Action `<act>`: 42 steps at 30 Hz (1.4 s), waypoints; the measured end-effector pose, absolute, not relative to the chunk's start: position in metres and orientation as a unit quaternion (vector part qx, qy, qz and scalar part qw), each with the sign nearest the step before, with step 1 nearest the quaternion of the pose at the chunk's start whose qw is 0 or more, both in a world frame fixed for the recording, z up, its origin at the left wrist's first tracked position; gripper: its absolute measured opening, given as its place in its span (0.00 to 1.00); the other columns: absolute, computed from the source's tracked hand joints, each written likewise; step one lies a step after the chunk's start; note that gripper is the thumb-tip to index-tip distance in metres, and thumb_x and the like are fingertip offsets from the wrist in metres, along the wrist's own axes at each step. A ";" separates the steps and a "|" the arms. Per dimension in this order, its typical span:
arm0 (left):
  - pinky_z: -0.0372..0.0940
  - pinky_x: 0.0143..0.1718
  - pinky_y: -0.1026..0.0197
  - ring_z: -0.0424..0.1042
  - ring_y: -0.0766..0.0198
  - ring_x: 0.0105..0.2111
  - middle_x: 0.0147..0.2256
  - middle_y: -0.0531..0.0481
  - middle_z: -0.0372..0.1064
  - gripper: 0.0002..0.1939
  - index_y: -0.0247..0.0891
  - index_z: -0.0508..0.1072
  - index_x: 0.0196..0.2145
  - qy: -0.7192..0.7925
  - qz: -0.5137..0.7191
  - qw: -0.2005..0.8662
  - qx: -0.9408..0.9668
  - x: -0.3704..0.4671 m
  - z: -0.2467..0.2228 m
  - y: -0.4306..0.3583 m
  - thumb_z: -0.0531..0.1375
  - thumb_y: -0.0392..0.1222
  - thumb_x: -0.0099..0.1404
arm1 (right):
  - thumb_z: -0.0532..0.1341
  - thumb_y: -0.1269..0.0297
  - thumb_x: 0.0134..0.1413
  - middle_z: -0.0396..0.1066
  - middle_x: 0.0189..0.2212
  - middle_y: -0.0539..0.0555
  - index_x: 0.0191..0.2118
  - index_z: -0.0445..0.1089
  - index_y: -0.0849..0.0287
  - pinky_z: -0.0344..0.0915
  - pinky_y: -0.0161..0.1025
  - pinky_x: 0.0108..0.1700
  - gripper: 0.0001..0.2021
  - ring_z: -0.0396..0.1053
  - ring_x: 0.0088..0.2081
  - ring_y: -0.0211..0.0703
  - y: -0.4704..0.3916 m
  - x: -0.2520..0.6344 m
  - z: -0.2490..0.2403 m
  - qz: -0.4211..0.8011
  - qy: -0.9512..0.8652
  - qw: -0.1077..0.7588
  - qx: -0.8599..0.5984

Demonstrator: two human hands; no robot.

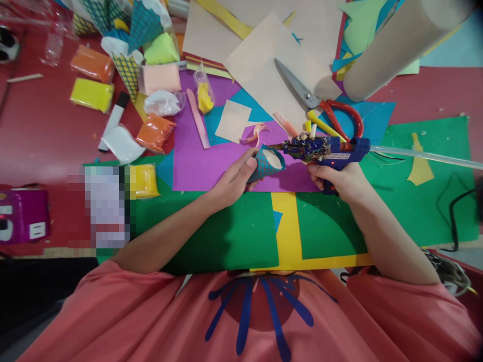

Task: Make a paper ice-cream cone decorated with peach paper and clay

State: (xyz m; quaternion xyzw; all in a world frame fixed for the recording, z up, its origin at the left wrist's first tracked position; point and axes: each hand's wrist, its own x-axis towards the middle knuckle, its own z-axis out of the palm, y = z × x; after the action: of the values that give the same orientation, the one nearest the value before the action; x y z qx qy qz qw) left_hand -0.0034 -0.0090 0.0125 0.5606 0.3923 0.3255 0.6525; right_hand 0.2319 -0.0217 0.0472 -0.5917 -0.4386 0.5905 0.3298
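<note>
Between the fingers of my left hand (236, 176) is a small blue patterned paper cone (266, 165) with a pale inside, its wide mouth turned to the right. My right hand (339, 180) is wrapped round the grip of a dark blue hot glue gun (320, 148), whose barrel is crusted with residue. The nozzle points left and sits at the cone's upper rim; whether it touches I cannot tell. A long clear glue stick (426, 157) runs out of the gun's back. Beneath both hands lies purple paper (211, 173).
Red-handled scissors (307, 95) lie open just beyond the glue gun, near a white cardboard tube (392, 50). Several finished-looking paper cones (145, 22) and clay packets (92, 94) crowd the left back. A green sheet (226, 226) covers the near table. A black cord (453, 216) is at right.
</note>
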 end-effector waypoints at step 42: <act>0.57 0.20 0.72 0.63 0.71 0.22 0.30 0.52 0.67 0.32 0.42 0.68 0.47 0.473 0.318 0.631 0.526 -0.008 0.005 -0.012 0.46 0.73 0.66 | 0.69 0.60 0.41 0.63 0.14 0.46 0.22 0.66 0.56 0.56 0.34 0.18 0.11 0.57 0.16 0.32 -0.023 0.232 0.048 0.574 -0.450 0.325 -0.602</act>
State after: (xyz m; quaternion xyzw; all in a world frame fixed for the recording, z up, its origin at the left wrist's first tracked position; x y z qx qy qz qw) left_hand -0.0080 -0.0124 0.0055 0.5261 0.4734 0.3178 0.6309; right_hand 0.2318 -0.0233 0.0475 -0.6021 -0.4496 0.5741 0.3250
